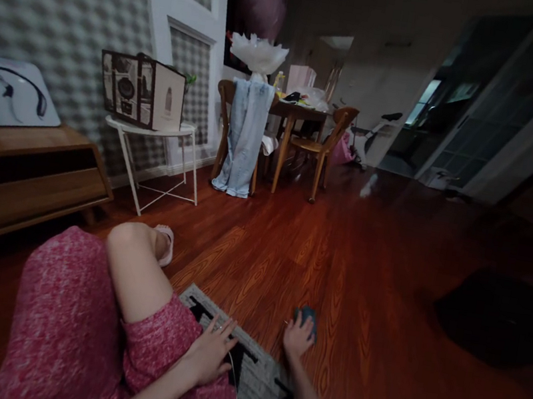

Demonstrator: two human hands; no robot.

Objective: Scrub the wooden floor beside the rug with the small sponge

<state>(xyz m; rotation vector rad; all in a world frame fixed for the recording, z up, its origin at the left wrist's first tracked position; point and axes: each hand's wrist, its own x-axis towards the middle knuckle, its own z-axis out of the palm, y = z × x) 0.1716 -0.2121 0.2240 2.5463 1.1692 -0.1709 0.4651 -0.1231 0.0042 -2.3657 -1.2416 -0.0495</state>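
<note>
My left hand (213, 353) rests on the pink-red patterned clothing (164, 332) over my leg, its fingers spread and holding nothing. A thin white cord (235, 383) runs down beside it. Out to the right, my right hand (298, 335) reaches past the edge of the grey and black rug (263, 378) to the wooden floor (265, 273). Its fingers lie over a small dark blue-grey thing (310, 320), perhaps a folded cloth; the hand covers part of it, so its kind is unclear.
A wooden cabinet (26, 151) and a white side table (156, 130) bearing a box (168, 100) stand left. Jeans (243, 135) hang over a chair by the dining table (293, 113). Another wooden chair (328, 143) stands nearby. A dark shape (495, 317) lies right.
</note>
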